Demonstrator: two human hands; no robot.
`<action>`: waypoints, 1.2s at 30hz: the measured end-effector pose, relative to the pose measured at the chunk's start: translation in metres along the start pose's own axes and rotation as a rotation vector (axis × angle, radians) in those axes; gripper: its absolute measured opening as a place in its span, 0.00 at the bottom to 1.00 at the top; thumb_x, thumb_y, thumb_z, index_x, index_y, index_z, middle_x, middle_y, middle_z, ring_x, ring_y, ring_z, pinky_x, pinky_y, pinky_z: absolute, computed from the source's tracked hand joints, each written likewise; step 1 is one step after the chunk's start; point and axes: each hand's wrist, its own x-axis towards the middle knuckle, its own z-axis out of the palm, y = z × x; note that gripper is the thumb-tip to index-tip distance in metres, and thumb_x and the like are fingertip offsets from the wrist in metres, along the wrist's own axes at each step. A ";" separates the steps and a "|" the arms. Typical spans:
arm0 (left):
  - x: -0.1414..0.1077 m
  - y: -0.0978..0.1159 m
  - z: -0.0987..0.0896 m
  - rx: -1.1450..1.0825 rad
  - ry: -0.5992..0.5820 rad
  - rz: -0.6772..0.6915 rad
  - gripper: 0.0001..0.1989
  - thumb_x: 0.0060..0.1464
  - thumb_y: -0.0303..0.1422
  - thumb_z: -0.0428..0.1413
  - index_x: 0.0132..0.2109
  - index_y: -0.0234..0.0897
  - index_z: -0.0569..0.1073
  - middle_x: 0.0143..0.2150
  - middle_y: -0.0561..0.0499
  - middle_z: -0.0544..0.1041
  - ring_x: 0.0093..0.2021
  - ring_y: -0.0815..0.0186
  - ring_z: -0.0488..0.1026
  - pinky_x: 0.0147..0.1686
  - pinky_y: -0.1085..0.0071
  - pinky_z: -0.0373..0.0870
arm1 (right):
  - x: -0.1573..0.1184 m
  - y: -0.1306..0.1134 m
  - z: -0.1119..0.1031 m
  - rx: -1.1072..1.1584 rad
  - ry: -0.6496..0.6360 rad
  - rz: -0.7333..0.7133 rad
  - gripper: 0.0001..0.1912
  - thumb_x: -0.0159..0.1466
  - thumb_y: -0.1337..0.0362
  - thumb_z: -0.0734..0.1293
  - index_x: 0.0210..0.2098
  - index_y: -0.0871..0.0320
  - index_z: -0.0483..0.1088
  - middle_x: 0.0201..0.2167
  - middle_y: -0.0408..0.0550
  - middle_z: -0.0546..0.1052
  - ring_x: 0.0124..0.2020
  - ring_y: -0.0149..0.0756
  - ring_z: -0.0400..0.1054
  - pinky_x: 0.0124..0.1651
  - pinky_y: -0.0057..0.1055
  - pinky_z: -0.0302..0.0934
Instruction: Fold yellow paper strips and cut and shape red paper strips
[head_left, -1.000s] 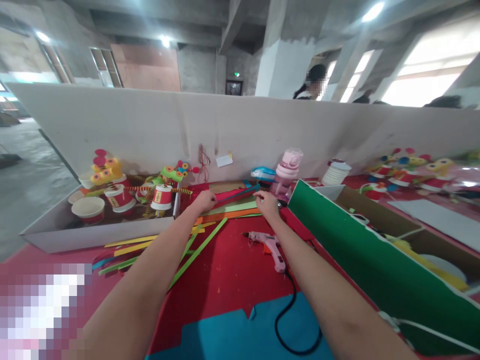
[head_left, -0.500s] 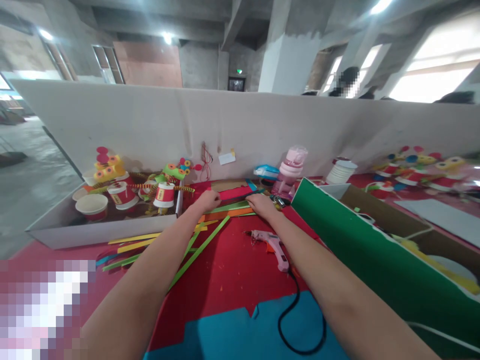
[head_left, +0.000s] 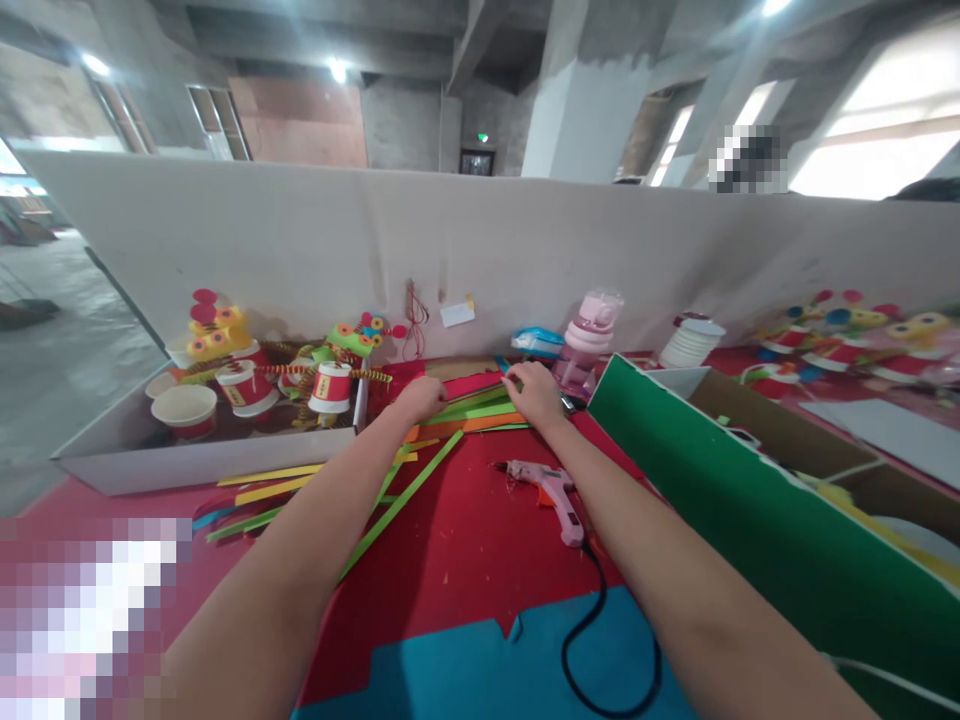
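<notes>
At the far side of the red table, my left hand (head_left: 422,398) is closed, its fingertips hidden from me. My right hand (head_left: 531,390) is closed too, thumb and fingers bent together. A thin dark paper strip (head_left: 480,392) runs from one hand to the other. Under and just in front of it lie green paper strips (head_left: 484,406) and an orange paper strip (head_left: 491,423). A pink hot glue gun (head_left: 551,490) rests on its side nearer to me, close to my right forearm.
A white box (head_left: 217,462) with paper-cup figures stands left, yellow paper strips (head_left: 274,488) before it. At right is a green-sided box (head_left: 720,500). A pink bottle (head_left: 589,340) stands near the white partition (head_left: 315,235). Blue sheet (head_left: 465,660) and black cord (head_left: 574,635) lie in front.
My right hand has lifted slightly and its fingers have bent more. The dark strip between the hands shows less, and more of the green strips is visible. My left hand has barely moved.
</notes>
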 end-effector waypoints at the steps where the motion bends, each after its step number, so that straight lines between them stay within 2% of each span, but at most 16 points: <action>1: 0.001 -0.003 0.001 -0.009 0.008 -0.008 0.11 0.49 0.29 0.53 0.35 0.38 0.81 0.34 0.45 0.81 0.35 0.62 0.75 0.35 0.72 0.66 | -0.002 0.003 0.000 0.028 -0.013 0.020 0.11 0.66 0.61 0.61 0.37 0.58 0.73 0.36 0.52 0.77 0.42 0.41 0.68 0.47 0.33 0.58; 3: 0.004 -0.007 0.003 -0.026 0.024 -0.025 0.12 0.49 0.30 0.53 0.36 0.39 0.81 0.34 0.46 0.81 0.35 0.63 0.75 0.34 0.73 0.66 | -0.007 0.007 0.002 0.092 -0.186 0.010 0.08 0.64 0.62 0.64 0.36 0.57 0.74 0.33 0.48 0.77 0.37 0.37 0.69 0.42 0.30 0.59; 5: 0.006 -0.010 0.005 -0.038 0.034 -0.039 0.11 0.49 0.31 0.53 0.36 0.39 0.81 0.33 0.48 0.81 0.34 0.64 0.74 0.34 0.74 0.65 | -0.012 0.011 0.005 0.117 -0.368 -0.076 0.07 0.60 0.62 0.69 0.36 0.57 0.74 0.35 0.47 0.77 0.37 0.35 0.69 0.42 0.28 0.59; 6: 0.006 -0.011 0.006 -0.042 0.037 -0.044 0.11 0.49 0.32 0.53 0.35 0.39 0.81 0.33 0.48 0.81 0.33 0.65 0.74 0.34 0.74 0.65 | -0.014 0.012 0.006 0.109 -0.413 -0.121 0.09 0.58 0.62 0.71 0.37 0.58 0.74 0.36 0.48 0.76 0.38 0.36 0.69 0.43 0.28 0.59; 8: 0.007 -0.012 0.007 -0.045 0.041 -0.051 0.11 0.49 0.32 0.53 0.35 0.39 0.81 0.33 0.47 0.81 0.33 0.65 0.74 0.33 0.74 0.65 | -0.016 0.014 0.009 0.077 -0.419 -0.164 0.13 0.56 0.62 0.72 0.39 0.60 0.74 0.39 0.51 0.75 0.41 0.37 0.69 0.45 0.29 0.59; 12: 0.007 -0.012 0.008 -0.045 0.042 -0.043 0.11 0.50 0.32 0.53 0.35 0.38 0.81 0.33 0.47 0.80 0.34 0.64 0.74 0.33 0.73 0.64 | -0.015 0.015 0.013 0.079 -0.402 -0.167 0.13 0.59 0.61 0.70 0.42 0.60 0.73 0.40 0.52 0.75 0.42 0.38 0.69 0.47 0.30 0.59; 16: 0.007 -0.013 0.007 -0.042 0.035 -0.045 0.11 0.49 0.32 0.53 0.34 0.38 0.81 0.32 0.47 0.80 0.33 0.63 0.74 0.33 0.73 0.64 | -0.012 0.013 0.014 0.052 -0.387 -0.196 0.16 0.61 0.62 0.68 0.47 0.60 0.72 0.46 0.54 0.75 0.48 0.40 0.69 0.51 0.31 0.58; 20: 0.007 -0.013 0.005 -0.040 0.026 -0.044 0.11 0.49 0.32 0.53 0.33 0.38 0.81 0.31 0.48 0.80 0.32 0.65 0.73 0.32 0.74 0.63 | -0.011 0.006 0.013 0.038 -0.413 -0.157 0.12 0.62 0.63 0.68 0.44 0.60 0.74 0.44 0.55 0.76 0.47 0.41 0.70 0.51 0.32 0.59; 22: 0.007 -0.013 0.005 -0.037 0.024 -0.040 0.12 0.50 0.32 0.52 0.33 0.38 0.81 0.31 0.48 0.80 0.32 0.65 0.73 0.32 0.74 0.63 | -0.011 0.003 0.012 0.173 -0.420 -0.026 0.08 0.59 0.64 0.69 0.38 0.59 0.76 0.41 0.53 0.77 0.46 0.40 0.70 0.52 0.32 0.59; 24: 0.006 -0.013 0.004 -0.033 0.023 -0.033 0.12 0.50 0.32 0.52 0.34 0.38 0.81 0.32 0.48 0.80 0.32 0.66 0.72 0.32 0.74 0.63 | -0.011 0.000 0.012 0.439 -0.381 0.237 0.03 0.55 0.67 0.72 0.30 0.58 0.76 0.37 0.50 0.78 0.47 0.41 0.70 0.54 0.31 0.58; 27: 0.006 -0.013 0.003 -0.028 0.017 -0.025 0.13 0.50 0.32 0.51 0.34 0.38 0.81 0.33 0.47 0.80 0.32 0.66 0.72 0.32 0.73 0.63 | -0.011 -0.002 0.016 0.722 -0.309 0.580 0.07 0.52 0.70 0.73 0.21 0.59 0.71 0.29 0.47 0.77 0.45 0.42 0.71 0.52 0.32 0.61; 29: 0.006 -0.013 0.002 -0.024 0.014 -0.027 0.13 0.50 0.31 0.51 0.34 0.37 0.81 0.32 0.47 0.80 0.31 0.66 0.73 0.31 0.74 0.62 | -0.011 -0.004 0.020 0.787 -0.303 0.691 0.10 0.57 0.66 0.70 0.22 0.60 0.69 0.24 0.47 0.76 0.39 0.41 0.73 0.46 0.33 0.66; 32: 0.006 -0.012 0.003 -0.013 0.012 -0.040 0.13 0.50 0.32 0.51 0.34 0.37 0.80 0.32 0.47 0.80 0.32 0.65 0.73 0.32 0.74 0.63 | -0.010 -0.009 0.025 0.942 -0.321 0.864 0.11 0.65 0.62 0.64 0.28 0.61 0.67 0.21 0.48 0.74 0.28 0.35 0.74 0.37 0.31 0.70; 36: 0.002 -0.006 0.005 0.018 0.012 -0.064 0.12 0.50 0.33 0.53 0.37 0.39 0.80 0.35 0.46 0.80 0.36 0.62 0.75 0.35 0.73 0.66 | -0.007 -0.023 0.029 1.133 -0.403 1.025 0.07 0.67 0.68 0.60 0.34 0.64 0.66 0.20 0.50 0.74 0.22 0.32 0.73 0.31 0.28 0.72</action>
